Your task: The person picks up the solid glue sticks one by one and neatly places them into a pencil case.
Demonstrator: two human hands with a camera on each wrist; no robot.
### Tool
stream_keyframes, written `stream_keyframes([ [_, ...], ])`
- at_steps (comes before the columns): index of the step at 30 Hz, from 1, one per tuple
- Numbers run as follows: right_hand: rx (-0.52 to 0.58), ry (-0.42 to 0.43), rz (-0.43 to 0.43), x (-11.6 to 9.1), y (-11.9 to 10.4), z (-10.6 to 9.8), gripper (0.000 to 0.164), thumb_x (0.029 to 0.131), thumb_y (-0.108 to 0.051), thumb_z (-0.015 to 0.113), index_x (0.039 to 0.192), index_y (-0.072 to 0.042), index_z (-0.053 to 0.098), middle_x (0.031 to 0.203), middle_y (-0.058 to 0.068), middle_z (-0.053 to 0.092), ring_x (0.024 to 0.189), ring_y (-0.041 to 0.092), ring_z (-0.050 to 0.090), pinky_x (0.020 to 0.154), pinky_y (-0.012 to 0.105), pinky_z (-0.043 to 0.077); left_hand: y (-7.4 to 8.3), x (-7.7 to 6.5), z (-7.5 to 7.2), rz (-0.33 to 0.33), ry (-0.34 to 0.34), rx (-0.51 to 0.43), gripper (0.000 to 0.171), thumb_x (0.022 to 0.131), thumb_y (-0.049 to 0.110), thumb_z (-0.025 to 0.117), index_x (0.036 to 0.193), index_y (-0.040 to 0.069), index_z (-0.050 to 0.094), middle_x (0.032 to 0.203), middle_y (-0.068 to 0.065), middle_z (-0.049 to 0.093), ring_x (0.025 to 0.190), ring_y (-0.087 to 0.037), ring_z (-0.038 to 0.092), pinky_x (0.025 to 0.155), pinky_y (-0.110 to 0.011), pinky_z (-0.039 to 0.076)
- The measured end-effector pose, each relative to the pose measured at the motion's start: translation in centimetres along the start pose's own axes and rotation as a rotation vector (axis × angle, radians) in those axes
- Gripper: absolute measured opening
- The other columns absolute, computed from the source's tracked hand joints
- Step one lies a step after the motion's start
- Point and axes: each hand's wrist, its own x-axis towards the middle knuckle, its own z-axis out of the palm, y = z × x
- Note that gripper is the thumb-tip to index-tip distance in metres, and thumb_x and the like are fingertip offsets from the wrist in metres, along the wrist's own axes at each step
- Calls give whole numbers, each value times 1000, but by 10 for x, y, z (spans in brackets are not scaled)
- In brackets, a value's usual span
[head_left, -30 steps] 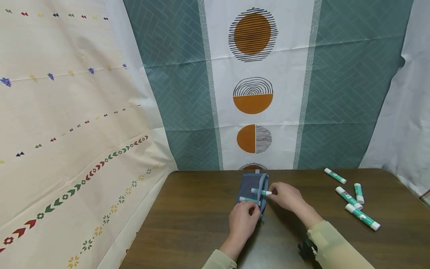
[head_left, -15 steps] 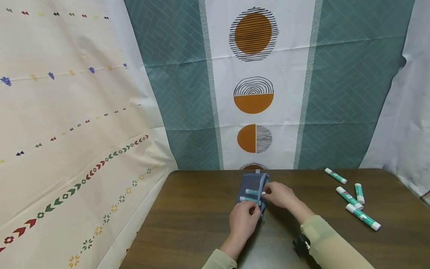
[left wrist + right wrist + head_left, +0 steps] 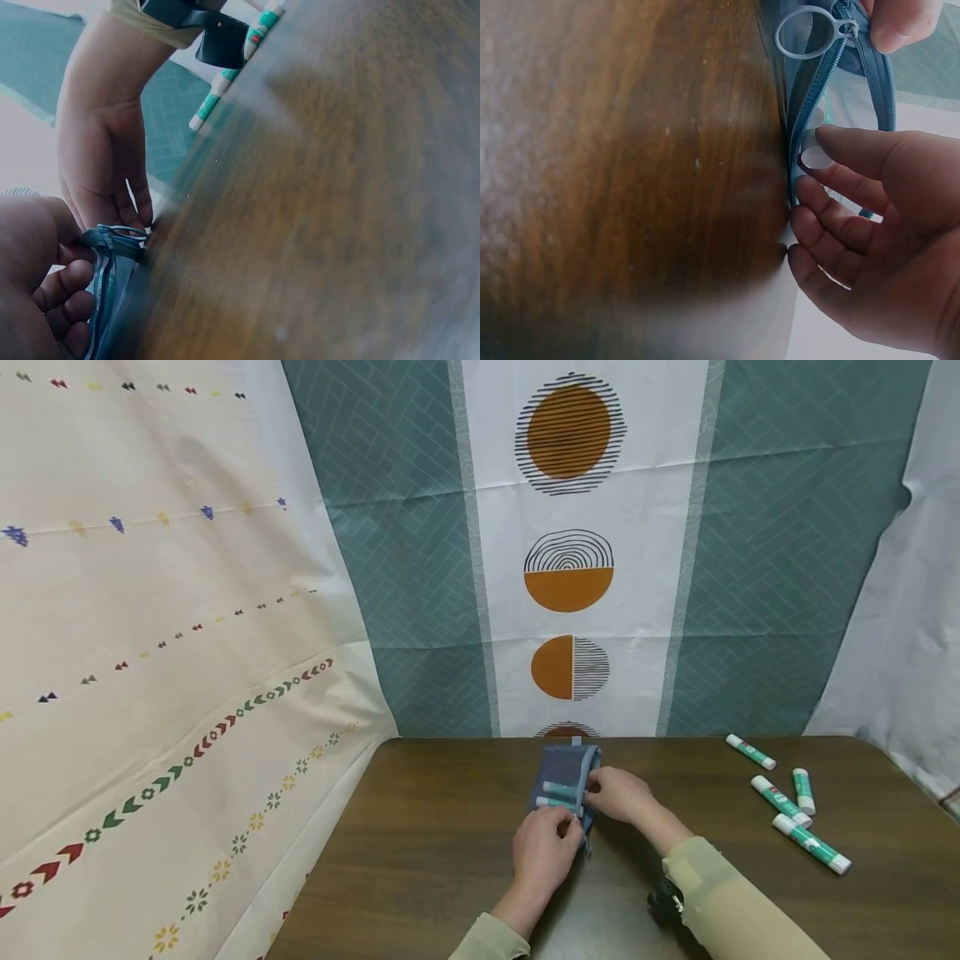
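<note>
A blue-grey zip pouch (image 3: pixel 558 763) with a see-through side lies at the table's back middle, its zipped edge open to the right. Inside, two green-and-white glue sticks (image 3: pixel 558 789) show side by side through the mesh. My left hand (image 3: pixel 543 853) pinches the pouch's near corner, by the zipper end with its ring pull (image 3: pixel 808 56). At the opening, my right hand (image 3: pixel 624 794) pinches the white end (image 3: pixel 817 156) of the farther glue stick between thumb and forefinger. The other fingers of that hand lie against the pouch's edge and the table.
Several more glue sticks (image 3: pixel 812 843) lie loose on the right of the brown table (image 3: pixel 420 860). Patterned cloths (image 3: pixel 405 568) hang behind the table and on the left. A dark wrist camera (image 3: pixel 663 900) sits below the right sleeve.
My right hand has moved left, and the glue stick it pinches has slid deeper into the pouch. My left hand keeps its hold on the pouch corner.
</note>
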Motion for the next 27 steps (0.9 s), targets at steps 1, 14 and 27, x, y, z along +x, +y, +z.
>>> stream_keyframes([
  [1, 1, 0, 2, 0, 0, 0, 18, 102, -26, 78, 88, -15, 72, 85, -1, 69, 73, 18, 57, 70, 42, 49, 0, 0, 0, 2, 2, -3, 14, 95, 21, 77, 82, 26, 79, 78, 18, 61, 75, -6, 59, 66, -29, 48],
  [14, 3, -17, 28, 6, 5, 5, 16, 99, -26, 82, 104, -11, 78, 101, 4, 76, 88, 21, 68, 82, 50, 57, 0, 0, 0, 10, 11, 6, 13, 95, 22, 77, 82, 26, 79, 78, 16, 61, 75, -7, 59, 66, -29, 47],
  [27, 73, -18, 14, 5, 9, 2, 17, 100, -26, 81, 100, -10, 76, 94, 2, 73, 81, 20, 61, 79, 45, 55, -1, 0, 1, 10, 18, 10, 13, 94, 22, 78, 82, 27, 79, 79, 17, 60, 76, -6, 59, 66, -28, 47],
])
